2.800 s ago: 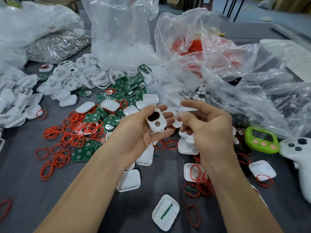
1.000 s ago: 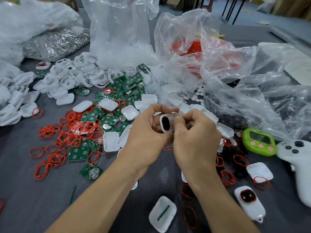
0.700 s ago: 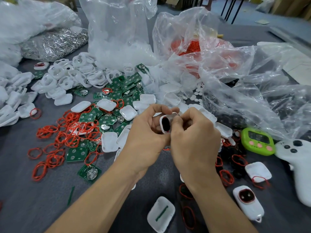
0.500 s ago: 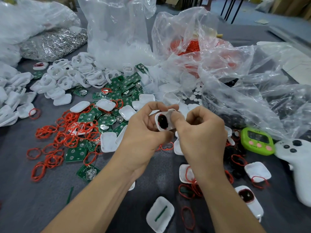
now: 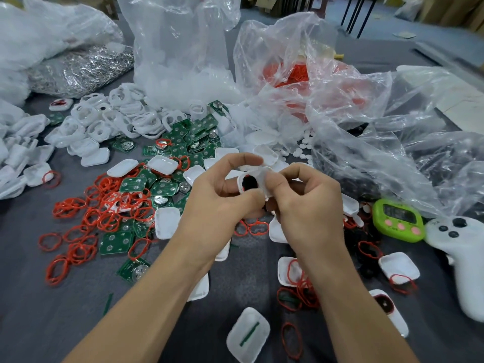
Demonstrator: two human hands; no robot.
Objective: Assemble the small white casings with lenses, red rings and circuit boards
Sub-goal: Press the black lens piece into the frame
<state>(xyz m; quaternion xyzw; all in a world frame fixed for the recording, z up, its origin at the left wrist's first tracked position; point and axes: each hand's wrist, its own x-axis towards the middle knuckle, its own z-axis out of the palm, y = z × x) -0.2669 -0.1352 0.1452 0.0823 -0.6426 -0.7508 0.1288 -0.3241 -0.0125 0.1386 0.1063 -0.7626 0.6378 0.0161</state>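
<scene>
Grey, the bench (image 5: 39,310) carried crumpled clear plastic bags (image 5: 353,121) along its far side. Nearer, to the left, lay a heap of white casings (image 5: 104,124), then a spread of red rings (image 5: 86,213) mixed with green circuit boards (image 5: 180,142). Above the middle of the bench the left hand (image 5: 217,205) and right hand (image 5: 309,205) met. The left fingers curled round one small casing (image 5: 251,180), held clear of the bench with its dark round opening toward the camera. The right thumb and forefinger pinched its right edge.
</scene>
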